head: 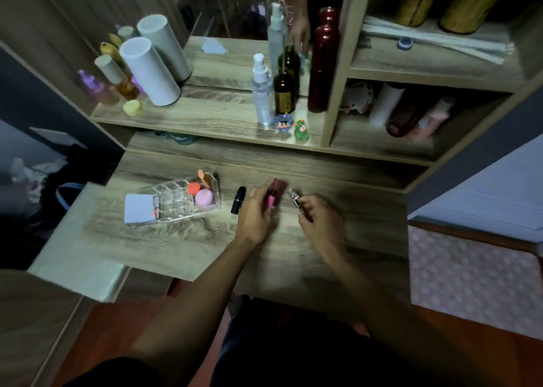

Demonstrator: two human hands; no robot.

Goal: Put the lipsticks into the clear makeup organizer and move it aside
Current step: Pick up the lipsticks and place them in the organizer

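A clear makeup organizer (176,210) stands on the left of the wooden desk (205,245), holding a pink jar, an orange jar and a white pad. A black lipstick (238,200) lies on the desk just right of it. My left hand (255,213) is closed around a pink and dark red lipstick (273,194), a little right of the black one. My right hand (320,216) grips a slim lipstick with a clear, silvery end (295,200). Both hands are blurred by motion.
A raised shelf behind the desk carries a spray bottle (262,93), brown bottles (284,93), a tall red bottle (323,63), two small figurines (292,126) and white cylinders (150,72). Side cubbies on the right hold more bottles. A mirror stands at the back.
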